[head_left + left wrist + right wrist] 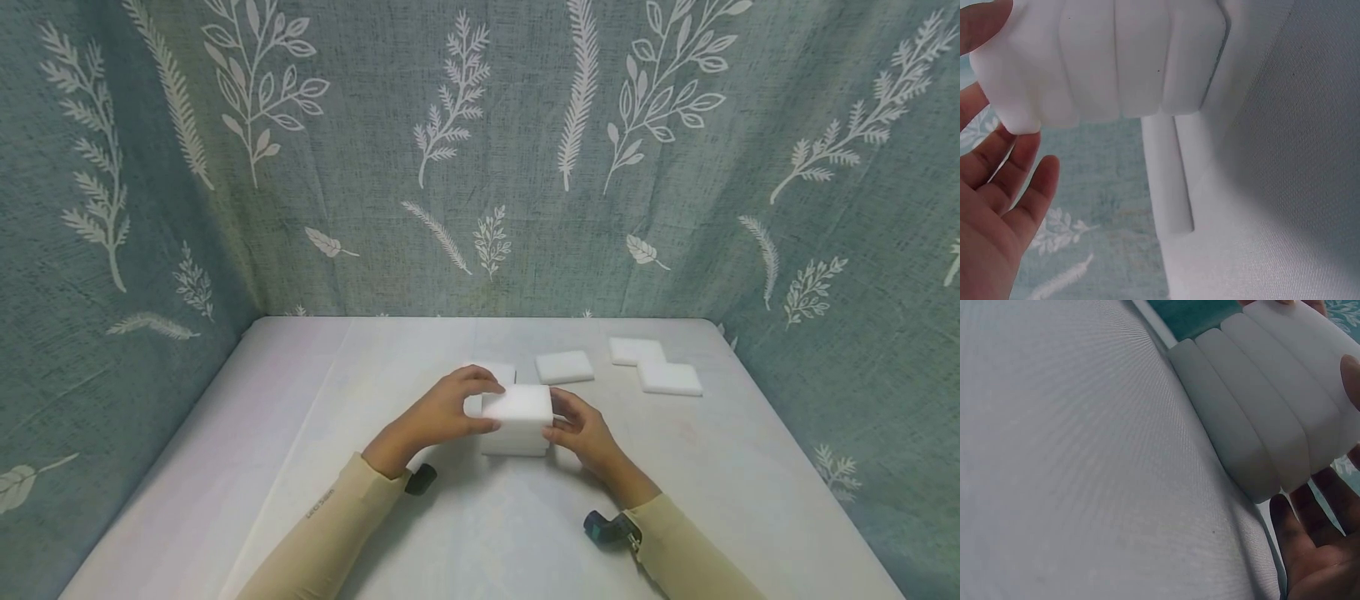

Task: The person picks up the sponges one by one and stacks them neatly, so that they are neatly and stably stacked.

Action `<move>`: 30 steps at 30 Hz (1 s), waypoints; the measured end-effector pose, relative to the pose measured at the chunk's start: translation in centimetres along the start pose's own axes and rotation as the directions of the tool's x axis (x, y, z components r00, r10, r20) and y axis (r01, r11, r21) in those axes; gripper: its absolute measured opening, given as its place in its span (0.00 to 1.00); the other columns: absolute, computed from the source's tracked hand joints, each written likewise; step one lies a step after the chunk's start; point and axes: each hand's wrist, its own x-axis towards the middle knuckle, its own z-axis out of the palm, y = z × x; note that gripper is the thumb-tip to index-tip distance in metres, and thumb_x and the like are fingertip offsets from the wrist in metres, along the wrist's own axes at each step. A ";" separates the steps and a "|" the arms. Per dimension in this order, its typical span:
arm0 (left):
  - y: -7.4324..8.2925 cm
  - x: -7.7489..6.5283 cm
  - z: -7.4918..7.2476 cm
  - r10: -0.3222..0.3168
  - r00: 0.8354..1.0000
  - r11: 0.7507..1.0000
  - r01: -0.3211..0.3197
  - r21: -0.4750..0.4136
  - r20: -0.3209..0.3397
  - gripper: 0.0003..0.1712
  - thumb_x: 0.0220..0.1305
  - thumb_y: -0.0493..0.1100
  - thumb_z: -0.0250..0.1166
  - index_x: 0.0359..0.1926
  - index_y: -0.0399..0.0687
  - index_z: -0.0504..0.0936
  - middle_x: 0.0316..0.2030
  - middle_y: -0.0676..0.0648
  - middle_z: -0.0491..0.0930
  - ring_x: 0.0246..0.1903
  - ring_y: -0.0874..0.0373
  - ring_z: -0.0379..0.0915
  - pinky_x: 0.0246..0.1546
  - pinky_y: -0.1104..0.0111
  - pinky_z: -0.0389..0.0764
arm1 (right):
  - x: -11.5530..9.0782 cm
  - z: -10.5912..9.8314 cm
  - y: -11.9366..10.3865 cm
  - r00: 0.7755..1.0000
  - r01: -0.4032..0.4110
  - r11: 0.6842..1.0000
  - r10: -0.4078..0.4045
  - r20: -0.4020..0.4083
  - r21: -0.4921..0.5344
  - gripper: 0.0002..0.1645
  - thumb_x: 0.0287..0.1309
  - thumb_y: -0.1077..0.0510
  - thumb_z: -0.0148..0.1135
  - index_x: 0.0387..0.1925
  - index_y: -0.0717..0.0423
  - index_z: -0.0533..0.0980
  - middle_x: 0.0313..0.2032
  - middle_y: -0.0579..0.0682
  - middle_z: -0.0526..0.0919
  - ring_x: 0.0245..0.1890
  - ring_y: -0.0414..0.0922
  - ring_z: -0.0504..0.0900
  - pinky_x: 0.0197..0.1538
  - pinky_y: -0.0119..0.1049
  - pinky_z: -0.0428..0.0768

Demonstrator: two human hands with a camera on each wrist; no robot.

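Note:
Several white foam sponges [514, 447] lie flat in a stack near the middle of the table. At the stack's left end, my left hand [448, 408] grips the top sponge [519, 405], thumb in front and fingers behind. My right hand [588, 433] holds its right end the same way. In the left wrist view the layers of the sponge stack [1141, 56] sit closely face to face, and the lower fingers of the left hand [991, 200] spread behind. The right wrist view shows the thumb of the right hand [1322, 550] against the upper layers.
Behind the stack lies another white sponge [495, 372], partly hidden by the left hand. Further right are a single sponge [564, 367] and two overlapping ones, the rear sponge [632, 350] and the front sponge [670, 379]. A patterned curtain [360, 200] surrounds the white table [315, 400].

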 end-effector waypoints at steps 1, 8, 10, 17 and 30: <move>0.0 0.0 0.0 0.001 1.000 1.000 -0.001 -0.001 0.001 0.25 0.54 0.49 0.75 0.53 0.51 0.82 0.55 0.52 0.74 0.58 0.54 0.68 0.58 0.56 0.71 | 0.0 0.0 0.0 1.000 0.000 1.000 0.000 0.001 0.002 0.43 0.49 0.73 0.69 0.67 0.67 0.62 0.64 0.69 0.66 0.64 0.64 0.65 0.59 0.39 0.73; 0.0 0.0 0.1 0.000 1.000 1.000 0.000 -0.002 0.000 0.25 0.55 0.51 0.74 0.54 0.51 0.82 0.55 0.53 0.73 0.57 0.55 0.68 0.57 0.57 0.71 | 0.0 0.0 0.0 1.000 0.028 1.000 -0.028 0.009 0.003 0.42 0.50 0.74 0.67 0.67 0.68 0.62 0.64 0.70 0.65 0.65 0.64 0.65 0.60 0.39 0.72; 0.0 0.0 0.1 -0.004 1.000 1.000 0.004 -0.002 -0.001 0.25 0.55 0.51 0.74 0.54 0.51 0.82 0.55 0.53 0.73 0.58 0.55 0.68 0.57 0.57 0.71 | 0.0 0.0 -0.1 0.999 0.035 0.999 -0.035 0.010 0.000 0.41 0.50 0.74 0.67 0.67 0.68 0.62 0.64 0.70 0.65 0.65 0.64 0.64 0.60 0.40 0.72; 0.1 0.0 0.1 -0.001 1.000 1.000 0.001 0.003 0.005 0.25 0.55 0.50 0.74 0.54 0.51 0.82 0.55 0.52 0.73 0.58 0.54 0.67 0.58 0.56 0.71 | 0.0 0.1 0.0 1.000 0.026 1.000 -0.026 0.005 -0.005 0.41 0.51 0.74 0.67 0.66 0.69 0.62 0.64 0.69 0.65 0.65 0.64 0.65 0.60 0.40 0.72; -0.1 0.0 0.1 0.009 1.000 1.000 -0.009 -0.002 0.009 0.25 0.56 0.51 0.74 0.54 0.51 0.82 0.56 0.51 0.74 0.58 0.54 0.68 0.58 0.56 0.71 | -0.1 -0.1 0.0 1.000 0.025 0.997 -0.026 -0.012 -0.073 0.42 0.54 0.67 0.69 0.68 0.64 0.62 0.64 0.67 0.67 0.64 0.62 0.66 0.62 0.43 0.70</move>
